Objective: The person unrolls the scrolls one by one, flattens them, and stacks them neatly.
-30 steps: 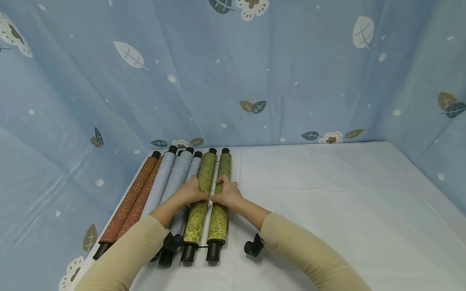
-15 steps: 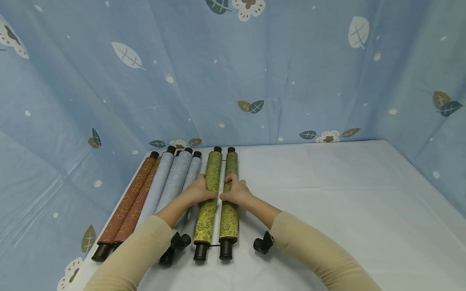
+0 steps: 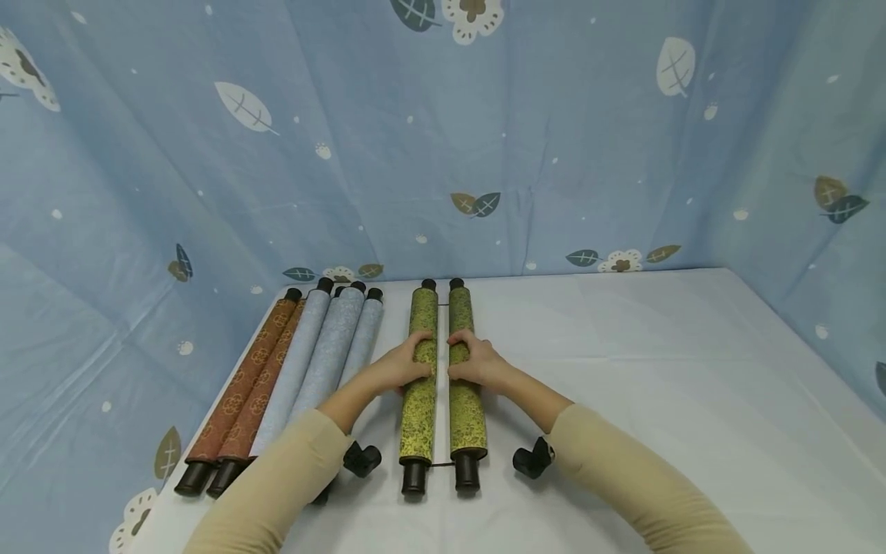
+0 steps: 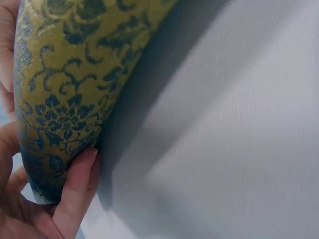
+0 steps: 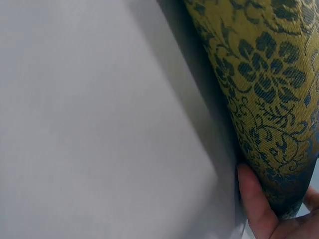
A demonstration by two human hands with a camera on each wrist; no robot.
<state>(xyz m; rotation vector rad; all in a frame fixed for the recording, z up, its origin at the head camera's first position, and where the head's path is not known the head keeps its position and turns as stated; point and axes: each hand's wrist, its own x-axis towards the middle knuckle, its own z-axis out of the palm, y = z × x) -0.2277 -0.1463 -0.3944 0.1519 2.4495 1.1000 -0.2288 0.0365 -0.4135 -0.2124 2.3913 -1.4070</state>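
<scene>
Two yellow-green brocade scroll rolls with black end knobs lie side by side in the head view. My left hand (image 3: 401, 363) grips the left roll (image 3: 418, 419) around its middle, while the right roll (image 3: 467, 419) is held by my right hand (image 3: 482, 363). A narrow pale strip with thin dark ends spans the gap between them. Close up in the left wrist view, fingertips (image 4: 82, 169) press against the brocade's lower edge, its dark floral pattern showing. A finger (image 5: 254, 194) touches the roll's side in the right wrist view. Other fingers are hidden behind the rolls.
Left of my hands lie several pale blue-grey rolls (image 3: 332, 346) and, farther left, two rust-brown patterned rolls (image 3: 242, 385), all with black knobs. A white cloth (image 3: 623, 369) covers the table. Blue leaf-print fabric (image 3: 388, 154) hangs behind and at both sides.
Both hands have moved right with the yellow-green rolls, away from the blue-grey ones. The rolls stand straighter in view, and the gap between them is wider.
</scene>
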